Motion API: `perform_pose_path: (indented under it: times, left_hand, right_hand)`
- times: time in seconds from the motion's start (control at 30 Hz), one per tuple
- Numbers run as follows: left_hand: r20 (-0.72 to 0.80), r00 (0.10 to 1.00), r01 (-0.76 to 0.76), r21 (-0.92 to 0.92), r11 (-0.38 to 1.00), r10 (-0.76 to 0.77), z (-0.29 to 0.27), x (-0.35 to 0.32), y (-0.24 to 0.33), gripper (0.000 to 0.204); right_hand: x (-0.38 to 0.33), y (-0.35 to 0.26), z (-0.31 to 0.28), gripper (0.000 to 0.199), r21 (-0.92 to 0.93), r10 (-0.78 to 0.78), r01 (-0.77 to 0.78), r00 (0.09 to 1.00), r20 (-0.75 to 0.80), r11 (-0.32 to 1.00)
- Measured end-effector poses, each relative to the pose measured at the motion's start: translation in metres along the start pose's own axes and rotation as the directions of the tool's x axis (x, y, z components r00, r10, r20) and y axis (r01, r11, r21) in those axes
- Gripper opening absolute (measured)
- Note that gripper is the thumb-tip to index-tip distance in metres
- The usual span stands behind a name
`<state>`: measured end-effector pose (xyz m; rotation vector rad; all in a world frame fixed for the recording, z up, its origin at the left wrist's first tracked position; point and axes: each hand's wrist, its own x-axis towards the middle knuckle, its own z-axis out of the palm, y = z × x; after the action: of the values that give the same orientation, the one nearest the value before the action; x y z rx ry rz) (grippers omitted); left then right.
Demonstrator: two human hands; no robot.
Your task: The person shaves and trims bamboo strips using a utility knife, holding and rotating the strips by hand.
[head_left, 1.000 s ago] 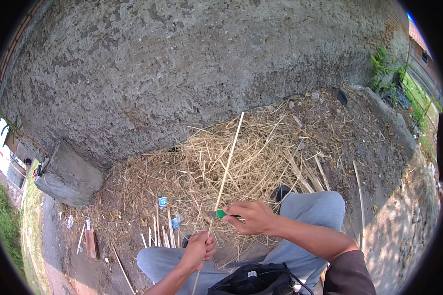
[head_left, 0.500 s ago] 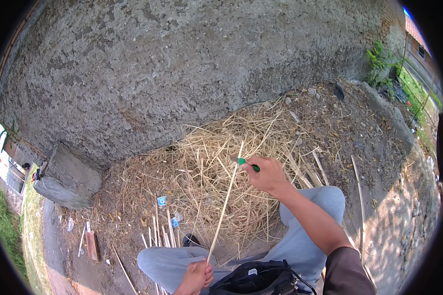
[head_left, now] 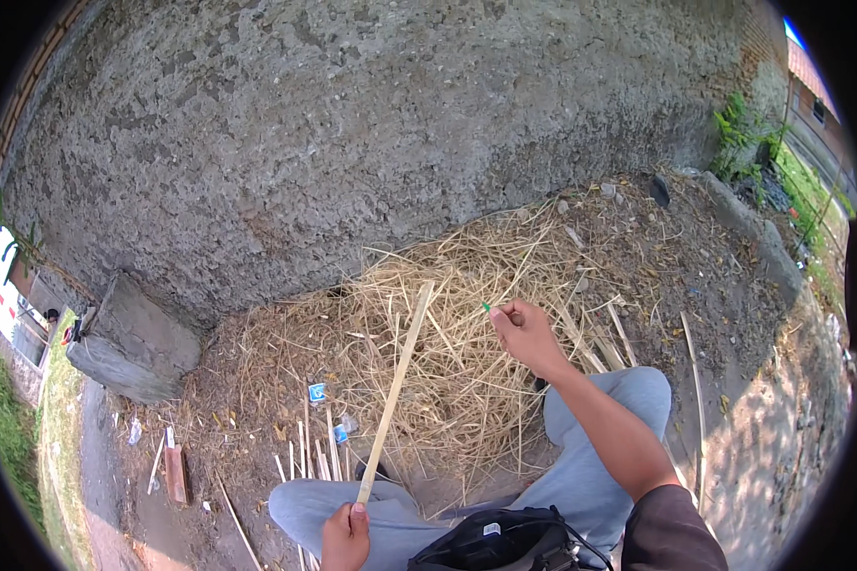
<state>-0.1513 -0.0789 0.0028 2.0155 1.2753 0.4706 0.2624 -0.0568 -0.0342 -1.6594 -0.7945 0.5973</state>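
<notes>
My left hand (head_left: 346, 538) grips the lower end of a long, pale, flat strip, apparently bamboo (head_left: 397, 385). The strip slants up and slightly right over a heap of straw-coloured shavings (head_left: 476, 381), its broad face showing. To the right of the strip's upper part, and apart from it, my right hand (head_left: 531, 338) is closed around a small green-handled knife (head_left: 487, 307). Only a bit of green shows past the fingers; the blade cannot be made out.
A rough grey wall (head_left: 352, 124) rises behind the heap. Several pale strips (head_left: 307, 452) lie by my left knee, near blue-and-white packets (head_left: 317, 392). A concrete block (head_left: 138, 338) stands at the left. A black bag (head_left: 490, 542) rests at my lap.
My right hand and the knife have moved right, off the strip. The strip's upper end has swung left, and its broad face has turned into view. My left hand has shifted left and down.
</notes>
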Motion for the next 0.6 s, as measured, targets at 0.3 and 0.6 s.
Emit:
perform_pose_path:
  times: [0.3,0.6]
  left_hand:
    - [0.063,0.998,-0.005,0.063,0.998,0.001,0.013,0.002,0.024,0.023]
    - [0.078,0.996,-0.039,0.099,0.994,0.031,0.01,0.005,0.034,0.024]
  right_hand:
    - [-0.002,-0.039,-0.011,0.041,0.555,0.24,-0.279,0.96,0.144,0.784]
    - [0.005,-0.047,-0.014,0.021,0.742,0.236,-0.242,0.965,0.115,0.625]
